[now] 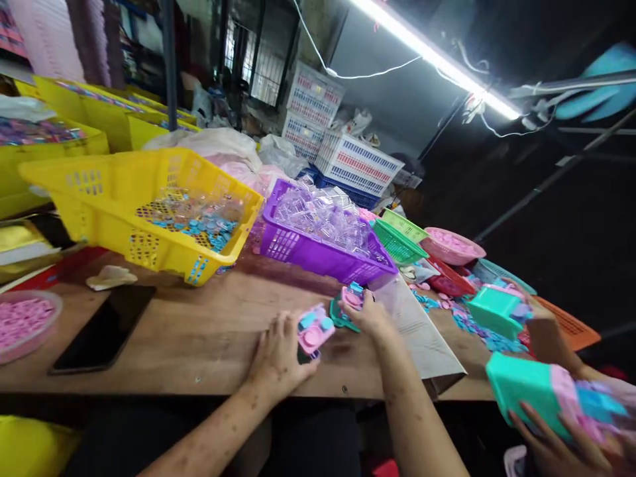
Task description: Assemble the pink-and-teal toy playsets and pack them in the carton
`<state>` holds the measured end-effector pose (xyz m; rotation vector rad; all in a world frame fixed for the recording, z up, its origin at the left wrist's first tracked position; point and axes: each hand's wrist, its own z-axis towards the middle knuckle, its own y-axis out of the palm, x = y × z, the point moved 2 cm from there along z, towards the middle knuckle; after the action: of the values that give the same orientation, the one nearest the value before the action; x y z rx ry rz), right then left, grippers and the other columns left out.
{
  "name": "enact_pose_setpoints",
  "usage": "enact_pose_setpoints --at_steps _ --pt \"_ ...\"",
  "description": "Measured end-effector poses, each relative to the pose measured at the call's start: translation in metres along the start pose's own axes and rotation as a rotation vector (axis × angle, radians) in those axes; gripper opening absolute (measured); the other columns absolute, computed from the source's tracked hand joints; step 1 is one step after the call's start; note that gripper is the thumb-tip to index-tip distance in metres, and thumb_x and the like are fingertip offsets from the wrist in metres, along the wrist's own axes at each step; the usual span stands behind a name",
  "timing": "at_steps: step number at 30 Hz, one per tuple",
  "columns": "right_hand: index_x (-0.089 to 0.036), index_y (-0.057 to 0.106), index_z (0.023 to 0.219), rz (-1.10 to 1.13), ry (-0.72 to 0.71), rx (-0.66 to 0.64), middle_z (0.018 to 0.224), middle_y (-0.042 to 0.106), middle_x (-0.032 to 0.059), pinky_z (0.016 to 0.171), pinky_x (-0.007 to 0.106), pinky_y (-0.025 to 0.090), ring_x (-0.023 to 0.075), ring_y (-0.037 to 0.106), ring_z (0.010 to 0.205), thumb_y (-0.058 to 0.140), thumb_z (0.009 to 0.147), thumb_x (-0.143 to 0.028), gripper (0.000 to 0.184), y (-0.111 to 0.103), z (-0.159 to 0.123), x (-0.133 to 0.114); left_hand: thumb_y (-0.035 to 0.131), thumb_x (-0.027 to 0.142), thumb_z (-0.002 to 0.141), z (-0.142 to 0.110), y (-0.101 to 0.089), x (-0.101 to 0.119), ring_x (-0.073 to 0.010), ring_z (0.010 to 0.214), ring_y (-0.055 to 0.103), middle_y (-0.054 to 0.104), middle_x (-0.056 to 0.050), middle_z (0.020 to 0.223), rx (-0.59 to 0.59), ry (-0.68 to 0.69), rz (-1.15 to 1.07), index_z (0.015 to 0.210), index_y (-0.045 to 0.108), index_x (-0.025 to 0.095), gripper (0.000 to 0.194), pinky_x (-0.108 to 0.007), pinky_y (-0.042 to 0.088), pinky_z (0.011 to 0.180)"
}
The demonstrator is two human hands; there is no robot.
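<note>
My left hand (279,356) rests on the wooden table (199,331) with its fingers curled on a small pink toy piece with blue knobs (315,329). A little to the right, my right hand (370,317) pinches another pink and blue toy piece (352,296) just above a teal part (338,318) lying on the table. Both hands are near the table's front edge, in front of a purple basket (318,255) full of clear plastic shells.
A tilted yellow basket (119,192) with blue bits stands at the left. A black phone (102,329) and a bowl of pink pieces (24,323) lie nearby. Green baskets (397,242), a pink bowl (452,246) and loose blue pieces (472,324) fill the right. Another person's hands (556,437) hold teal toys.
</note>
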<state>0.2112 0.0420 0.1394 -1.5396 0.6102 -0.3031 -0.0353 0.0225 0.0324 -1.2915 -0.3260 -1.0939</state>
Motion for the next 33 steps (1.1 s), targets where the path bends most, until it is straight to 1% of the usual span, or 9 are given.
enact_pose_setpoints --at_steps 5,10,13,18,21,23,28,31,33 --pt "-0.017 0.06 0.148 0.086 -0.252 0.041 0.137 0.064 0.0206 0.11 0.046 0.057 0.0331 0.074 0.12 0.072 0.1 -0.027 0.051 0.024 -0.009 -0.022 0.106 0.042 0.073 -0.028 -0.078 -0.072 -0.0453 0.158 0.054 0.05 -0.019 0.167 0.326 -0.003 0.093 0.174 0.026 0.03 0.129 -0.064 0.053 0.127" --pt "-0.021 0.072 0.115 0.154 -0.607 -0.052 0.124 0.07 0.0106 0.109 0.039 0.058 0.0253 0.073 0.116 0.073 0.098 -0.022 0.017 0.029 -0.026 -0.055 0.106 0.046 0.069 -0.012 -0.116 -0.113 -0.0474 0.164 0.049 0.053 -0.018 0.172 0.157 -0.032 0.011 0.168 0.04 0.028 0.121 -0.069 0.042 0.136" --pt "-0.024 0.077 0.114 0.164 -0.778 -0.101 0.13 0.075 0.01 0.115 0.043 0.058 0.027 0.073 0.126 0.076 0.097 -0.024 0.017 0.02 -0.042 -0.074 0.104 0.042 0.07 -0.006 -0.118 -0.121 -0.0438 0.162 0.053 0.055 -0.016 0.174 -0.001 -0.028 -0.104 0.17 0.038 0.029 0.12 -0.067 0.042 0.136" --pt "-0.029 0.082 0.124 0.244 -1.015 -0.002 0.128 0.081 0.0096 0.111 0.05 0.062 0.0292 0.078 0.118 0.07 0.107 -0.039 0.023 -0.036 -0.044 -0.128 0.105 0.041 0.069 -0.007 -0.109 -0.127 -0.0414 0.161 0.056 0.058 -0.015 0.172 0.007 0.049 -0.151 0.171 0.037 0.029 0.123 -0.063 0.043 0.137" --pt "-0.028 0.085 0.112 0.248 -1.028 0.231 0.135 0.08 0.0115 0.123 0.056 0.055 0.0322 0.073 0.132 0.071 0.105 -0.036 0.018 -0.073 -0.005 -0.186 0.105 0.046 0.07 -0.008 -0.106 -0.13 -0.0424 0.16 0.056 0.059 -0.014 0.172 0.013 0.07 -0.137 0.171 0.04 0.029 0.121 -0.062 0.044 0.136" --pt "-0.025 0.086 0.104 0.327 -0.886 0.36 0.142 0.077 0.0147 0.134 0.061 0.042 0.0364 0.063 0.149 0.077 0.098 -0.032 0.013 -0.085 0.032 -0.224 0.106 0.047 0.069 -0.008 -0.105 -0.133 -0.0431 0.161 0.055 0.058 -0.015 0.173 0.02 0.069 -0.136 0.172 0.039 0.03 0.124 -0.063 0.043 0.136" --pt "-0.023 0.078 0.085 0.439 -0.8 0.337 0.097 0.083 0.0115 0.111 0.061 0.062 0.0355 0.079 0.107 0.082 0.084 -0.027 0.006 -0.089 0.09 -0.27 0.109 0.049 0.066 -0.011 -0.107 -0.132 -0.0431 0.164 0.052 0.055 -0.015 0.176 -0.025 0.061 -0.17 0.173 0.037 0.031 0.13 -0.063 0.039 0.138" --pt "-0.025 0.075 0.125 0.628 -0.813 0.406 0.105 0.08 0.0077 0.101 0.056 0.067 0.0313 0.079 0.108 0.077 0.09 -0.041 0.038 -0.096 0.087 -0.256 0.11 0.048 0.064 -0.009 -0.11 -0.129 -0.0425 0.162 0.053 0.056 -0.015 0.174 -0.032 0.076 -0.19 0.172 0.038 0.031 0.131 -0.061 0.039 0.138" --pt "-0.037 0.053 0.161 0.925 -0.873 0.363 0.106 0.077 0.0012 0.093 0.052 0.07 0.0297 0.078 0.115 0.085 0.087 -0.046 0.081 -0.097 0.068 -0.237 0.111 0.048 0.064 -0.008 -0.11 -0.128 -0.0425 0.162 0.054 0.057 -0.014 0.173 -0.038 0.071 -0.192 0.172 0.038 0.031 0.131 -0.061 0.039 0.138"
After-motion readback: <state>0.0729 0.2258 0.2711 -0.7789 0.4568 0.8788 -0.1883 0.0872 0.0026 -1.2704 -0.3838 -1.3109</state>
